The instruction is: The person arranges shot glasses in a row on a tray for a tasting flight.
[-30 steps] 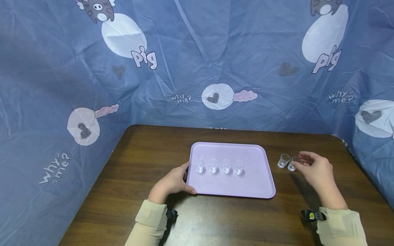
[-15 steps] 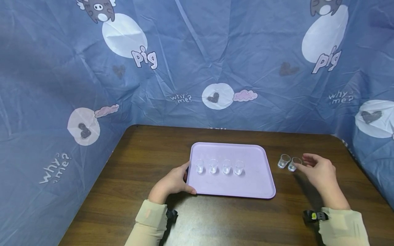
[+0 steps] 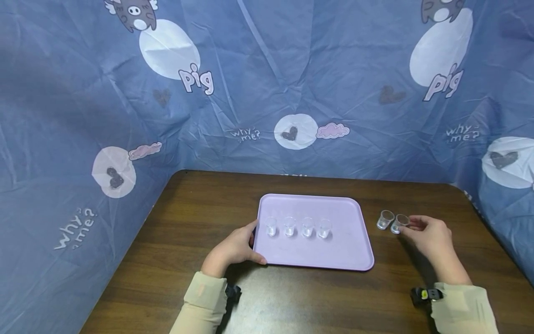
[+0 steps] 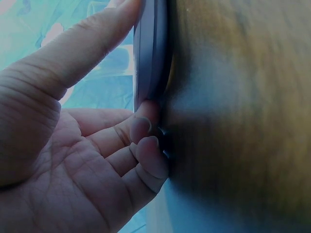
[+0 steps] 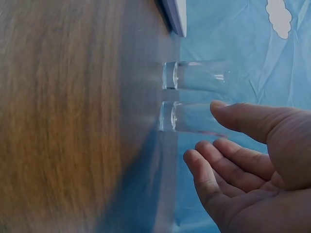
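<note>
— Where are the loose cups relative to your right hand (image 3: 429,234)?

— Two clear cups stand side by side near the surface's (image 3: 200,204) right edge, just right of the tray (image 3: 346,250). The nearer cup (image 3: 399,223) sits at your fingertips, the other cup (image 3: 384,219) beyond it.

— And the hand itself?

— It's relaxed and open, thumb at the nearer cup's rim, fingers not closed round it. Your left hand (image 3: 232,248) grips the tray's left edge, thumb on top.
</note>
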`<state>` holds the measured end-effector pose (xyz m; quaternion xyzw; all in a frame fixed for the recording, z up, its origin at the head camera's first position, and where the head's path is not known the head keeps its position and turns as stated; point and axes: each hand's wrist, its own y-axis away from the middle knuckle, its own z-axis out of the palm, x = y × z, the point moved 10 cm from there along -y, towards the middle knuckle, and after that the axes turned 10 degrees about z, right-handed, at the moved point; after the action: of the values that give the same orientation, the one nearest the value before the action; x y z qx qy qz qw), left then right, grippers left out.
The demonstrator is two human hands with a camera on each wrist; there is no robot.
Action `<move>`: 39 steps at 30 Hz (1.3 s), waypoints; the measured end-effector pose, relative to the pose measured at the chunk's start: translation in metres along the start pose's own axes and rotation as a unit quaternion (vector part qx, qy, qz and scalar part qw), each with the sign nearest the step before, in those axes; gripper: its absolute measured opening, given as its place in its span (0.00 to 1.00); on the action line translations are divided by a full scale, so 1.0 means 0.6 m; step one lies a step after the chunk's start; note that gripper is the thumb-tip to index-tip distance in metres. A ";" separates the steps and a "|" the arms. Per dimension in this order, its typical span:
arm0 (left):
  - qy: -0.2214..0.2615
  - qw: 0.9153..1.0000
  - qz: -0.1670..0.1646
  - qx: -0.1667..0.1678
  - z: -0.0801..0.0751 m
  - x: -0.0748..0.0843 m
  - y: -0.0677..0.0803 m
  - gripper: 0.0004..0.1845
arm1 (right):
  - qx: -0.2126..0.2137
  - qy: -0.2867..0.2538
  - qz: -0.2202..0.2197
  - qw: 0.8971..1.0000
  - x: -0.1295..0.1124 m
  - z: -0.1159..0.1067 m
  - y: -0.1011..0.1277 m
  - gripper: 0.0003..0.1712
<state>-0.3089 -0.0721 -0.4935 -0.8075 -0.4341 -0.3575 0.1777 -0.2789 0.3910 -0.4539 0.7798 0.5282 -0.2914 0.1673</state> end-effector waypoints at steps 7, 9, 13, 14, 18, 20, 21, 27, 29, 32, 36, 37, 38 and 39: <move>0.000 1.000 0.003 -0.002 -0.001 -0.001 -0.001 0.62 | 0.006 0.000 0.000 1.000 0.005 0.006 -0.004 0.25; 0.000 1.000 0.001 -0.003 -0.001 -0.003 -0.001 0.63 | 0.011 0.000 -0.001 1.000 0.005 0.007 -0.004 0.24; -0.001 1.000 0.003 -0.002 -0.002 -0.002 -0.001 0.63 | 0.021 0.000 -0.006 1.000 0.003 0.007 -0.004 0.23; -0.001 1.000 0.003 -0.002 -0.002 -0.001 -0.001 0.63 | 0.022 0.000 -0.008 1.000 0.003 0.006 -0.004 0.24; 0.003 1.000 0.005 -0.002 -0.002 -0.001 -0.001 0.62 | 0.023 0.000 -0.008 1.000 0.002 0.008 -0.006 0.23; 0.005 1.000 0.004 -0.003 -0.002 -0.001 -0.001 0.62 | 0.024 0.001 -0.007 1.000 0.003 0.010 -0.006 0.23; 0.007 1.000 0.004 -0.003 -0.001 -0.001 -0.001 0.62 | 0.025 0.001 -0.006 1.000 0.003 0.011 -0.005 0.22; 0.009 1.000 0.003 -0.002 -0.003 0.001 0.001 0.63 | 0.033 -0.001 -0.003 0.999 0.007 0.015 -0.006 0.21; 0.009 1.000 0.003 -0.001 -0.003 0.001 0.001 0.63 | 0.033 -0.002 0.000 0.999 0.008 0.015 -0.007 0.22; 0.014 1.000 0.002 -0.002 -0.001 0.001 0.001 0.63 | 0.031 -0.002 0.004 0.999 0.010 0.015 -0.006 0.22; 0.019 1.000 0.000 -0.002 0.000 -0.001 0.001 0.63 | 0.033 -0.005 0.006 0.999 0.009 0.012 -0.002 0.23; 0.018 1.000 0.000 -0.002 0.000 -0.001 0.001 0.62 | 0.034 -0.007 0.006 0.999 0.009 0.011 -0.001 0.23; 0.017 1.000 0.000 -0.002 -0.001 -0.001 0.001 0.62 | 0.035 -0.009 0.005 0.999 0.008 0.009 0.000 0.23; 0.015 1.000 0.000 -0.001 -0.001 0.000 0.001 0.62 | 0.036 -0.009 0.005 0.999 0.007 0.008 0.001 0.23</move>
<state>-0.3086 -0.0729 -0.4933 -0.8022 -0.4309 -0.3705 0.1833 -0.2787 0.3912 -0.4601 0.7852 0.5119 -0.3167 0.1450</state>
